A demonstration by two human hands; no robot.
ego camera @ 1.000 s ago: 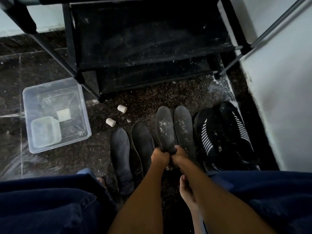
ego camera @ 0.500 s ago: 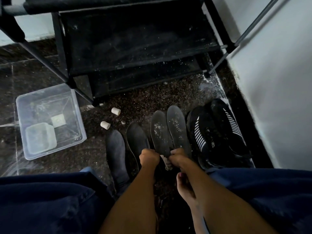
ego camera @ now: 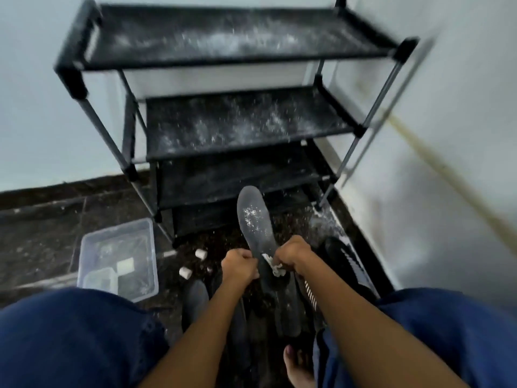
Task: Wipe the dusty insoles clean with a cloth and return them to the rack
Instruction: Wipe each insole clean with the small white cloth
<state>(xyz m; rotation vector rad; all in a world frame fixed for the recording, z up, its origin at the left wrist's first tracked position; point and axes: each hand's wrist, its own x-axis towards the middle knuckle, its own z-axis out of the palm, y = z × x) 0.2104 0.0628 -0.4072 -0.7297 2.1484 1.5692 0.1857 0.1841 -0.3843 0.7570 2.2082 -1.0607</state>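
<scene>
Nearest, other dark insoles (ego camera: 288,309) are left lying on the floor between the knees. Just past them, one dusty insole (ego camera: 256,225) is held up by its heel, gripped by the left hand (ego camera: 240,266), while a whitish cloth (ego camera: 275,266) is pinched against it by the right hand (ego camera: 291,254). Probably best if the heel is kept clamped and the cloth is dragged toward the speckled toe. Farther off, the dusty rack (ego camera: 237,127) is waiting.

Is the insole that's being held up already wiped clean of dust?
No, white dust specks still speckle the upper half of the raised insole, above where the left hand grips it.
</scene>
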